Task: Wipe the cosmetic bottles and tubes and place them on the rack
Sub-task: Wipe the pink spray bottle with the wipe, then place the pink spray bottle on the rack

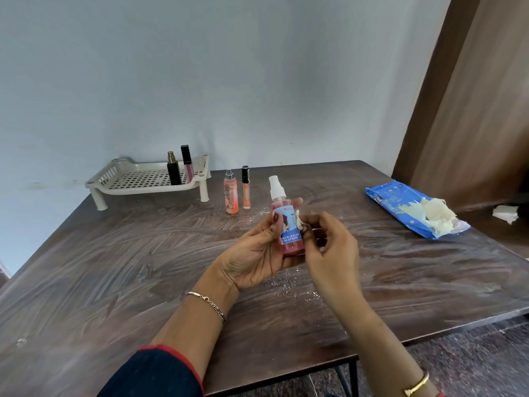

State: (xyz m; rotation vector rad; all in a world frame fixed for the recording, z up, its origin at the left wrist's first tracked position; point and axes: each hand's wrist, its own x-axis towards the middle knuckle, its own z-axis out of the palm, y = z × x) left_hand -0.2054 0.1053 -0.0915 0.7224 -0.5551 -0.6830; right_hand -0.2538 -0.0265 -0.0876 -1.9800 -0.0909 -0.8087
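Desk (114, 267), far left: beige rack (143, 191) carrying a black bottle (173, 173) and a pink gloss tube (187, 163), both upright. Just beside the rack, standing on the desk: peach spray bottle (231, 194), orange tube (246, 189). Centre, held above the desk: left grip (257, 259) wrapped round a red spray bottle (289, 227); right grip (329, 242) pinching a white wipe scrap (298, 222) against the bottle's side. Right: blue wipe pack (398, 204), lying flat.

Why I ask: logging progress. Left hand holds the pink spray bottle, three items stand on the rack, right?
No: the head view shows two on the rack, a black bottle and a black-capped tube. The left hand does hold the pink spray bottle.
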